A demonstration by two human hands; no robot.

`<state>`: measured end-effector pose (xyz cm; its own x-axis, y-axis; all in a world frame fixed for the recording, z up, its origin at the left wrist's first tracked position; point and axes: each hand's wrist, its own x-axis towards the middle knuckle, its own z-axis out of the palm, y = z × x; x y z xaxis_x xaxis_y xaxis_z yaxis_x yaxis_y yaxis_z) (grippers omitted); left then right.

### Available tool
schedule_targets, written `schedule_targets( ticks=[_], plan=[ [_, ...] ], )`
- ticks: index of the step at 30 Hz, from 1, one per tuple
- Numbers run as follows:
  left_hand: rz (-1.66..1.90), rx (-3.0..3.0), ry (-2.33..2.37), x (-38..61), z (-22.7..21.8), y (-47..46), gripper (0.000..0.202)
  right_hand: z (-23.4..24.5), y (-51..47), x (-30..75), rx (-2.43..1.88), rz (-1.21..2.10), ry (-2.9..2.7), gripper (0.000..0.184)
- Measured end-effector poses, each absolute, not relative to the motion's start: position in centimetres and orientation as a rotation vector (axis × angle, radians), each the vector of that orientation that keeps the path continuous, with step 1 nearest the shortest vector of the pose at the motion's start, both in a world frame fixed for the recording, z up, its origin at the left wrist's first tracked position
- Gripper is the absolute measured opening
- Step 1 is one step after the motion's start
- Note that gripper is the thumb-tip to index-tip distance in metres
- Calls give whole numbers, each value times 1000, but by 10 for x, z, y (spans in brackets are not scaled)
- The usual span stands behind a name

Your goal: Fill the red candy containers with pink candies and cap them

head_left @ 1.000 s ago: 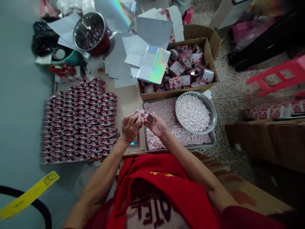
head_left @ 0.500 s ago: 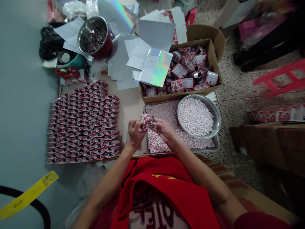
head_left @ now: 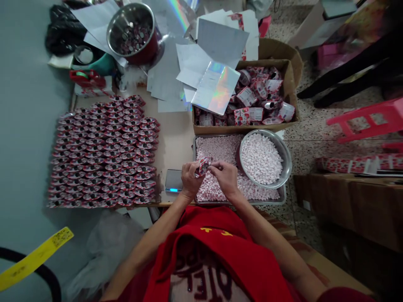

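Note:
My left hand [head_left: 190,181] is closed round a small red-and-white printed packet [head_left: 204,165], held over the left side of a metal tray [head_left: 284,196]. At the packet's right end, the fingers of my right hand [head_left: 227,178] are pinched together; what they hold, if anything, is too small to make out. Small white-and-pink pellets [head_left: 210,186] fill the tray beneath both hands. A steel bowl [head_left: 287,161] heaped with the same pellets rests on the tray's right part. Just left of my left hand lies a small digital scale [head_left: 173,179] with a lit blue display.
Rows of upright, open-topped packets [head_left: 103,159] cover the table's left side. Behind the tray, a cardboard box [head_left: 245,128] holds many loose packets. Papers [head_left: 217,88] overlap its edge. A metal pot [head_left: 153,46] with small round pieces stands at the back; a pink stool [head_left: 371,119] is at right.
Both hands, with the packet, appear slightly further right and lower in the view, which has itself shifted. My right fingers are drawn into a tighter pinch, and the scale now shows.

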<state>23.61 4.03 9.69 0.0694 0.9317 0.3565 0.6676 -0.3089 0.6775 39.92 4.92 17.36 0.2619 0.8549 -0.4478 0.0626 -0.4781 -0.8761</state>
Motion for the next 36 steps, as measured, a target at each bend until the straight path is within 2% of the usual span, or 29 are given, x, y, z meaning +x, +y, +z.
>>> schedule_targets(
  ticks=[1,5,11,21,29,34,36],
  plan=[
    [1097,1990,1603,236,94,38,27,175,49,397,-1812,1224,-968,5],
    [1099,1860,1597,235,85,30,31,178,51,387,-1973,938,-1555,17],
    [1057,1702,1560,226,83,27,28,187,58,376,-1938,862,-2102,23],
    [876,1544,1545,212,105,28,25,198,64,360,-1865,776,-2447,27],
    [839,1575,1555,188,112,36,27,173,56,348,-1644,783,-2300,49],
    [811,1557,1477,158,110,63,29,164,77,328,-1686,1043,-1696,31],
    [815,1563,1463,135,111,95,31,156,86,334,-1780,1116,-1357,36]
  ],
)
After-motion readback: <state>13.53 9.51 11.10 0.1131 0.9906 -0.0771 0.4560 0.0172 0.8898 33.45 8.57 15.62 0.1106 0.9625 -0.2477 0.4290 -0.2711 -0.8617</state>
